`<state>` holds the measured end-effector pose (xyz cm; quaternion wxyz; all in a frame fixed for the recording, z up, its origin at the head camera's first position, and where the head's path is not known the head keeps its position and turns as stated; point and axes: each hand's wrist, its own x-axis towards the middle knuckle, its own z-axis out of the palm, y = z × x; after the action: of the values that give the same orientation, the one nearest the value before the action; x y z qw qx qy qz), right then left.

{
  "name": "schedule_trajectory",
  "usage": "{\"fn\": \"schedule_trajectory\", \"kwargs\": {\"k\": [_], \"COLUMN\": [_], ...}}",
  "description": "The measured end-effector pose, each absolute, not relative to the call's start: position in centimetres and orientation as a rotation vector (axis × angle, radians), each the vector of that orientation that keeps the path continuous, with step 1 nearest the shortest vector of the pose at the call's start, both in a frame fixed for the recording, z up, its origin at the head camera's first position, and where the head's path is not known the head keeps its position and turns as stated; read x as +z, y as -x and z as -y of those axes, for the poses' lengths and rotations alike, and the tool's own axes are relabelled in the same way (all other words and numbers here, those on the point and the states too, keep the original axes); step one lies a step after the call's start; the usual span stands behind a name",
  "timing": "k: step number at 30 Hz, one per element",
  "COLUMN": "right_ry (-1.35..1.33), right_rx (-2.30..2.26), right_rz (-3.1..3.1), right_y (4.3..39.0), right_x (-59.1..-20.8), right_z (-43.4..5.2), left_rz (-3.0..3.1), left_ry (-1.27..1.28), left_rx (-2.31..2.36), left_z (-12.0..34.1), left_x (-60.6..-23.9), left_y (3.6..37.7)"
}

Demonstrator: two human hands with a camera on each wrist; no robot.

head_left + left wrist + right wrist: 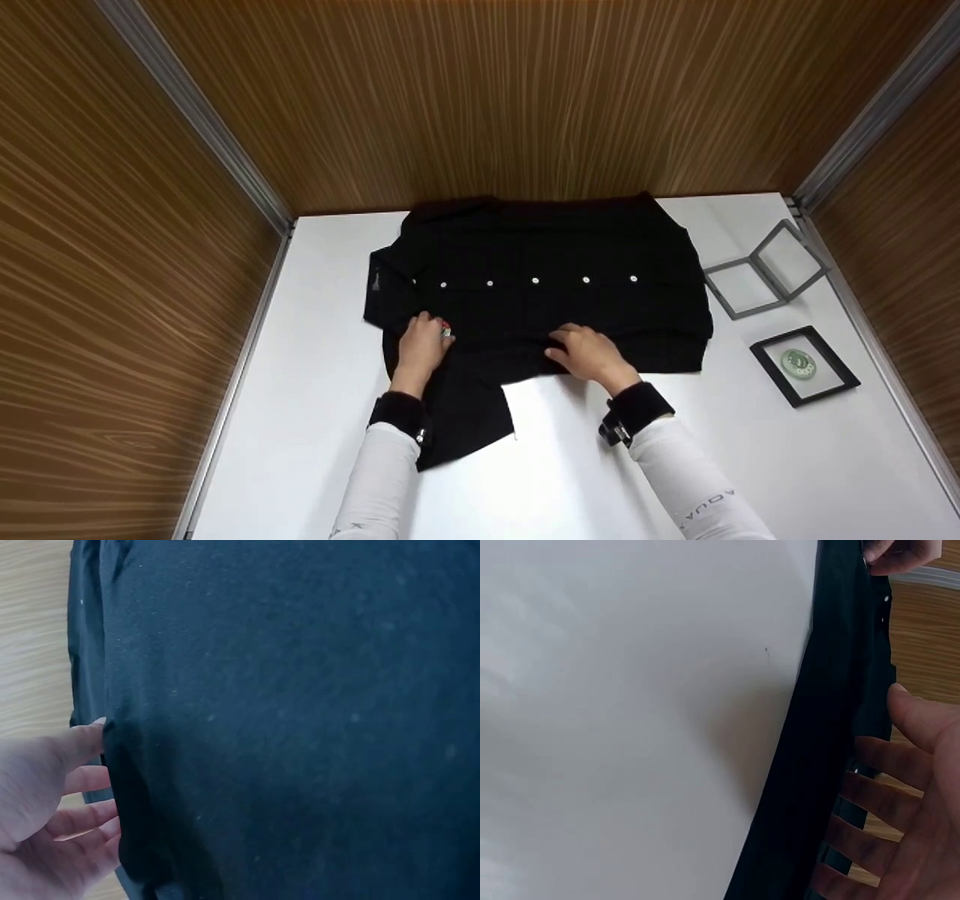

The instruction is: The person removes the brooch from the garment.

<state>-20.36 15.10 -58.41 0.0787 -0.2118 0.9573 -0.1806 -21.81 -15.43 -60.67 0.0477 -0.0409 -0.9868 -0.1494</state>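
A black button shirt lies sideways along the far edge of the white table, its row of white buttons running left to right. One sleeve juts toward the near side. My left hand is on the shirt's left part, beside a small red and white patch. In the left wrist view its thumb and fingers pinch the fabric edge. My right hand is at the near edge by a fold, its fairly straight fingers touching the cloth with the thumb held apart.
At the right stand grey hinged frames. Nearer lies a black frame with a green round ornament inside it. Wood-grain panels enclose the white table at the back and both sides.
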Motion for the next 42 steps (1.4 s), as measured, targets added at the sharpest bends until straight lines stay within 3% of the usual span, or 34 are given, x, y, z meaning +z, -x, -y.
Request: {"fn": "schedule_trajectory", "kwargs": {"k": [28,42], "right_ry": [0.638,0.664], "right_rx": [-0.574,-0.56], "right_rz": [-2.831,-2.832], "right_y": [19.9,19.8], "right_x": [-58.9,-59.1], "right_z": [-13.9,-14.2], "left_rz": [2.906,2.764], "left_ry": [0.086,-0.053], "left_rx": [-0.402,-0.685], "left_z": [14.8,15.3], "left_x": [-60.8,-60.2], "left_y": [21.8,22.0]}}
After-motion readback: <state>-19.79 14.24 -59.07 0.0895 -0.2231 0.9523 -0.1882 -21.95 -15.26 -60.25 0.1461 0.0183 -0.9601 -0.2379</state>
